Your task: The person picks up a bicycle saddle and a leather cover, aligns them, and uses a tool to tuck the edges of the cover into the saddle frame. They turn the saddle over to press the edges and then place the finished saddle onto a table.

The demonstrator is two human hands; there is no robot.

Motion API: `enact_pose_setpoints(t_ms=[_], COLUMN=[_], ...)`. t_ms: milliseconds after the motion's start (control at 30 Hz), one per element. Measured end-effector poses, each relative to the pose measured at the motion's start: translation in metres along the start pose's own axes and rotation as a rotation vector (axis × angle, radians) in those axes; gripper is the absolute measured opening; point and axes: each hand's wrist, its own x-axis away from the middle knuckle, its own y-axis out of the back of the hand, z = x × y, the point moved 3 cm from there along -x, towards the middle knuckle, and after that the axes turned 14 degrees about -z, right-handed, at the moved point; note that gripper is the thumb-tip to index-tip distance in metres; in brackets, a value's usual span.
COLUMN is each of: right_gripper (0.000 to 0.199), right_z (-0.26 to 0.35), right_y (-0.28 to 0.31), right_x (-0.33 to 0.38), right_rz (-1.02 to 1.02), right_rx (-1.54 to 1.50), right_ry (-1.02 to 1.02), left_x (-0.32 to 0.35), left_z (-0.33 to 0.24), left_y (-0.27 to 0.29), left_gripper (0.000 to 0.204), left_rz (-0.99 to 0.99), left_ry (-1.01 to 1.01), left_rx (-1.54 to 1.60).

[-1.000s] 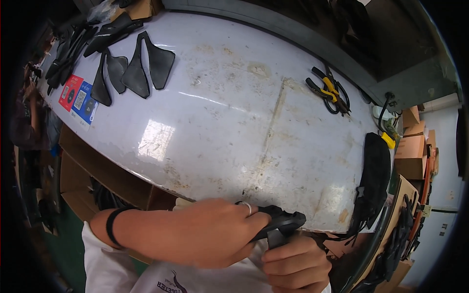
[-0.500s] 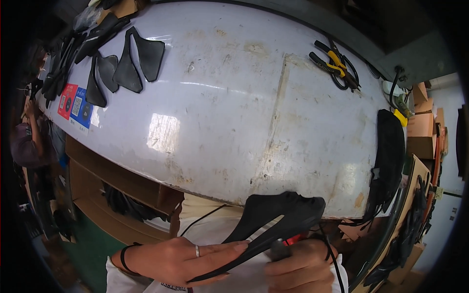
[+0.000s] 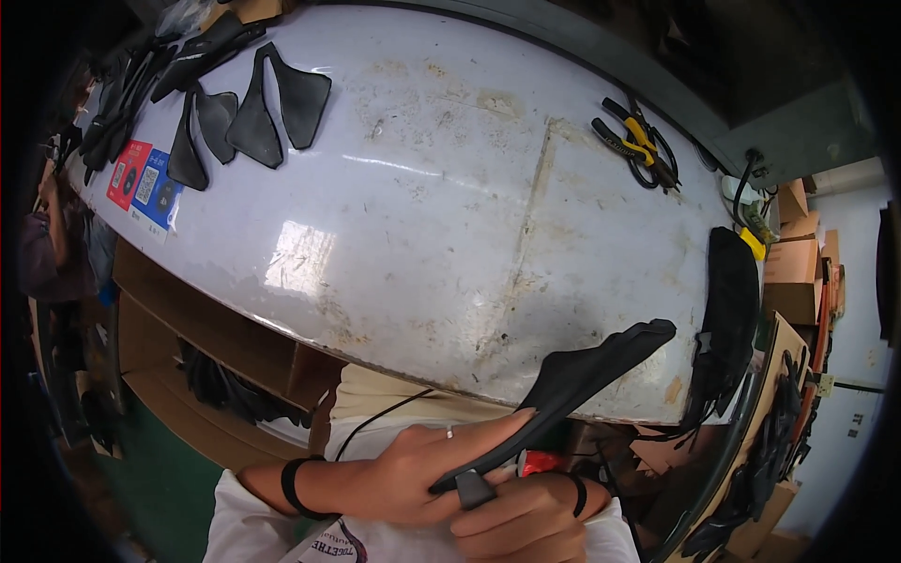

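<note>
My left hand [image 3: 422, 464] grips a black moulded part [image 3: 577, 375] by its narrow lower end. The part slants up to the right over the table's near edge, seen nearly edge-on. Close below it, my right hand [image 3: 521, 521] is closed around a small dark grey blunt-ended piece [image 3: 475, 489]. That piece meets or nearly touches the moulded part's lower end; its exact kind cannot be made out, as my fingers cover the rest.
Similar black V-shaped parts [image 3: 255, 117] lie at the table's far left, beside a red and blue card [image 3: 145, 188]. Yellow-black pliers [image 3: 643, 145] rest at the far right. A black pouch [image 3: 727, 310] hangs over the right edge. Below the table sits a cardboard box [image 3: 216, 347].
My left hand has turned the moulded part from showing its broad slotted face to edge-on, swinging it up and right. My right hand has moved left, bringing the grey piece to the part's lower end.
</note>
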Motion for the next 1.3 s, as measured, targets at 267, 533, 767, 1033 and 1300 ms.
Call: enact_pose_setpoints(t_ms=[267,533,767,1033,1300], right_gripper=[0.024,0.025,0.031,0.029,0.030], right_z=[-0.011,0.015,0.029,0.043,0.029], right_y=[0.049,0.090,0.098,0.088,0.036], right_x=[0.007,-0.020,-0.019,-0.016,0.028], right_rz=[-0.266,-0.079,0.109,-0.012,-0.306], right_rx=[-0.221,-0.040,0.066,0.336,0.353], right_ry=[-0.034,-0.004,0.150,0.226,0.269], left_x=[-0.002,-0.023,-0.030,-0.034,-0.025], left_z=[0.004,-0.005,-0.011,-0.004,-0.004], left_y=[0.006,0.018,0.022,0.008,-0.023], left_gripper=[0.059,0.054,0.054,0.067,0.079], left_rz=[0.026,0.139,0.237,0.415,0.412], left_ry=[0.210,-0.160,-0.315,-0.208,0.015], left_rx=[0.154,-0.127,-0.315,-0.199,-0.051])
